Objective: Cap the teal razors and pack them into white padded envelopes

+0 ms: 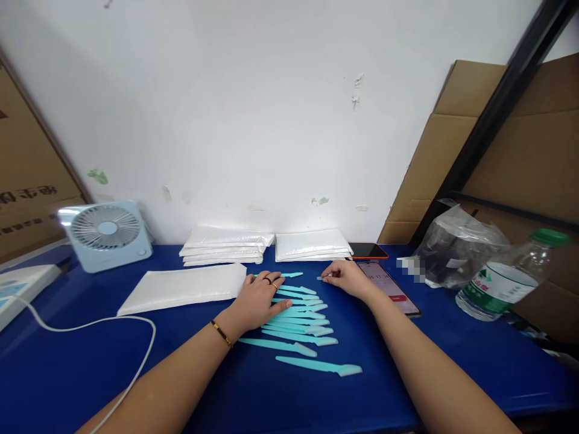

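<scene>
Several turquoise eyebrow razors (319, 366) lie in a staggered column on the blue table, their blade ends to the right. Over the upper handles rests my left hand (260, 301), fingers stretched and thumb spread, touching razors beneath it. The farthest razor (292, 275) pokes out beyond its fingertips. My right hand (348, 278) is closed in a pinch to the right of that razor, just above the table. A small, pale translucent piece (322, 278), which looks like a blade cap, sticks out from its fingertips. The palm side of both hands is hidden.
White padded mailers (226, 247) are stacked by the wall, with another stack (312, 245) beside them and a single mailer (181, 288) nearer. A fan (108, 235) and white cable (151, 337) are left. Phones (393, 289), a plastic bag (456, 247) and a bottle (506, 280) stand right.
</scene>
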### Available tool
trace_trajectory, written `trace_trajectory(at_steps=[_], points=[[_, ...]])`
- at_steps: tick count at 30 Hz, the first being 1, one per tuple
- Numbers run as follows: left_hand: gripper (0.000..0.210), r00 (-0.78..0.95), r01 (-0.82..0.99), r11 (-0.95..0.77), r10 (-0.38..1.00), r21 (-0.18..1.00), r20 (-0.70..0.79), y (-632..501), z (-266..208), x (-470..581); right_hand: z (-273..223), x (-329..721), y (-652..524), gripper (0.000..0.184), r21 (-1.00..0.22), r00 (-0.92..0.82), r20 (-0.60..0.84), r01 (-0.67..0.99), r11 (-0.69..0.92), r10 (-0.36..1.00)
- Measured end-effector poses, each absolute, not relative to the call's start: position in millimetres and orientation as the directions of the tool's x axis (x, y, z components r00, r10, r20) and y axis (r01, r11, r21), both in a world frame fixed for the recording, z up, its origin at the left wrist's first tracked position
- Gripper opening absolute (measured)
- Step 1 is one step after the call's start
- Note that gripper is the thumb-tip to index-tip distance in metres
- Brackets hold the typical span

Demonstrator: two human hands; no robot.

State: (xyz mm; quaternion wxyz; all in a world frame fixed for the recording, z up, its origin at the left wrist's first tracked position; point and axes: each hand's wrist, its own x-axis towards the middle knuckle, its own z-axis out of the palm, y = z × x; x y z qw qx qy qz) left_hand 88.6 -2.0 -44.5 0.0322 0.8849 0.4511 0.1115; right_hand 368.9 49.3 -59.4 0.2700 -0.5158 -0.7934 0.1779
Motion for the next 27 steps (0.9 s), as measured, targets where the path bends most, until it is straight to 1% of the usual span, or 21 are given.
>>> trace_trajectory(at_steps=[6,10,16,23,27], points=[[0.059,0.615,0.744,-0.639,0.769,0.193,0.173,-3.1,-44.4,92.7,-67.5,347.7,50.0,0.018,-0.567,-0.385,0.330,0.650,0.507,0.862],[0.058,0.622,0.740,-0.640,0.768,0.205,0.150,-3.0,-44.2,91.8,-67.1,343.6,48.2,0.018,-0.576,-0.364,0.331,0.653,0.492,0.870],[0.058,0.636,0.724,-0.648,0.760,0.237,0.132,-1.4,-43.9,88.9,-65.0,346.6,48.9,0.021,-0.518,-0.367,0.360,0.686,0.511,0.858],[0.061,0.688,0.678,-0.665,0.724,0.312,0.048,-4.4,-38.6,90.0,-65.7,335.6,44.9,0.019,-0.554,-0.394,0.359,0.639,0.533,0.846],[0.068,0.712,0.655,-0.676,0.702,0.338,0.023,-4.4,-38.2,89.9,-66.0,331.5,42.6,0.017,-0.550,-0.393,0.360,0.644,0.533,0.846]])
